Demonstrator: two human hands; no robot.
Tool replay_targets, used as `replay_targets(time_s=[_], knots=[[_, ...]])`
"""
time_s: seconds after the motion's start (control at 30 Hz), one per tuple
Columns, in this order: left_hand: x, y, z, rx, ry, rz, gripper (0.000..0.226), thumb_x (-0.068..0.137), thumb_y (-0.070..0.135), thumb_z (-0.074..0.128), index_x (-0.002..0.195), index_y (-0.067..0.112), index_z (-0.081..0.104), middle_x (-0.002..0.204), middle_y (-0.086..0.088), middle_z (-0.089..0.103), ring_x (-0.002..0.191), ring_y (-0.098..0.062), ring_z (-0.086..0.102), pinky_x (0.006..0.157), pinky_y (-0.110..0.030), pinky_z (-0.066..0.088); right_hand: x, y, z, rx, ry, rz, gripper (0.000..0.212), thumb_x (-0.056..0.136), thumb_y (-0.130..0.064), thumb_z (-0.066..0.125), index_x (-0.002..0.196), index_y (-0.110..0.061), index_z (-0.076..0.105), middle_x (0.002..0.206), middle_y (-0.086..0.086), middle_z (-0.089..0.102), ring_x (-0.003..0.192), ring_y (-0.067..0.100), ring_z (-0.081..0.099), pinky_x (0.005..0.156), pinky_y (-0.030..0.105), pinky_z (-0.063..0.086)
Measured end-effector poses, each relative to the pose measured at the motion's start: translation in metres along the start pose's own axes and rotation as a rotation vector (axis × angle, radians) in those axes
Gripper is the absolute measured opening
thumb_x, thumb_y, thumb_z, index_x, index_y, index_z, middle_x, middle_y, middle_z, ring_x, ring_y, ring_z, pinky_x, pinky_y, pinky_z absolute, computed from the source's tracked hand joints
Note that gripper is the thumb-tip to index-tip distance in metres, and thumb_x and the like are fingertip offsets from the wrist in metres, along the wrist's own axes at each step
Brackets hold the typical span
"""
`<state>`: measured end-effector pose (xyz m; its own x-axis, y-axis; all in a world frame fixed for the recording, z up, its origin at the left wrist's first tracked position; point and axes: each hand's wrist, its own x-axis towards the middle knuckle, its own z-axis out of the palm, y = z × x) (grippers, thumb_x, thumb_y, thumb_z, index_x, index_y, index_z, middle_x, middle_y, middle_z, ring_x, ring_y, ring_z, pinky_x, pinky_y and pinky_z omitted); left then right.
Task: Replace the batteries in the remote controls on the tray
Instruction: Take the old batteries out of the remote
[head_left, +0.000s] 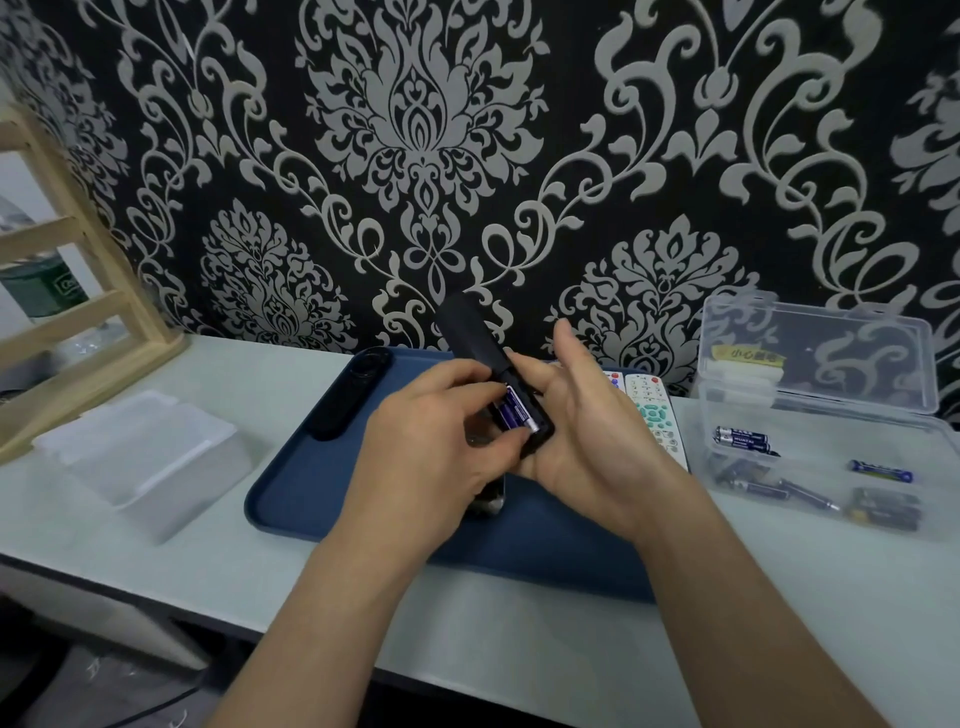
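Above the blue tray (291, 499) I hold a black remote (470, 332) back side up, its battery compartment open. My right hand (587, 431) cradles it from below with the fingers around its lower end. My left hand (436, 441) pinches a purple battery (514, 410) lying in the compartment. Another black remote (353, 395) lies at the tray's left end, and a white remote (654, 415) with green buttons lies at the right end. A dark object (491, 499) on the tray is mostly hidden under my left hand.
A clear plastic box (810, 415) with its lid up stands right of the tray and holds several batteries (743, 439). A white lidded box (140, 457) sits to the left, a wooden rack (78, 291) behind it. Patterned wall close behind the white table.
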<state>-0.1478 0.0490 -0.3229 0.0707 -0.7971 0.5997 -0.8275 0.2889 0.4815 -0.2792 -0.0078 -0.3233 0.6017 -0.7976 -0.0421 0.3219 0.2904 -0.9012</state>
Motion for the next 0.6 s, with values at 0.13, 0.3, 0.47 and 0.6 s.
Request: replay_targets(time_s=[0.13,0.3,0.47,0.6], knots=[[0.001,-0.003,0.000,-0.052,-0.021,-0.044,0.035,0.070,0.026,0.084,0.103,0.017,0.076,0.107,0.019,0.057,0.100,0.006,0.050,0.086,0.002,0.035,0.000,0.000,-0.003,0.016,-0.062,0.018,0.072,0.096,-0.065,0.024,0.132,-0.015,0.061,0.142,0.019,0.052,0.136,0.039,0.042,0.114,0.058,0.030],[0.001,-0.002,0.001,-0.057,-0.001,-0.010,0.039,0.070,0.033,0.080,0.104,0.016,0.075,0.105,0.020,0.058,0.094,0.010,0.053,0.085,0.002,0.037,0.000,0.000,-0.004,0.041,-0.093,0.015,0.070,0.096,-0.066,0.026,0.134,-0.018,0.059,0.144,0.015,0.052,0.138,0.040,0.038,0.115,0.058,0.027],[-0.001,-0.001,0.006,-0.042,0.018,-0.001,0.046,0.069,0.033,0.072,0.110,0.014,0.073,0.112,0.002,0.069,0.101,-0.001,0.057,0.091,0.000,0.037,0.002,0.003,-0.002,0.047,-0.033,-0.012,0.065,0.098,-0.061,0.030,0.134,-0.016,0.059,0.141,0.018,0.053,0.125,0.037,0.051,0.115,0.055,0.030],[-0.001,0.004,0.010,-0.016,0.016,-0.004,0.046,0.071,0.041,0.063,0.110,0.018,0.073,0.112,-0.005,0.071,0.102,-0.007,0.067,0.092,-0.019,0.050,0.000,0.002,0.008,0.124,0.091,-0.044,0.045,0.102,-0.039,0.041,0.121,-0.005,0.064,0.120,0.014,0.068,0.104,0.020,0.067,0.100,0.036,0.051]])
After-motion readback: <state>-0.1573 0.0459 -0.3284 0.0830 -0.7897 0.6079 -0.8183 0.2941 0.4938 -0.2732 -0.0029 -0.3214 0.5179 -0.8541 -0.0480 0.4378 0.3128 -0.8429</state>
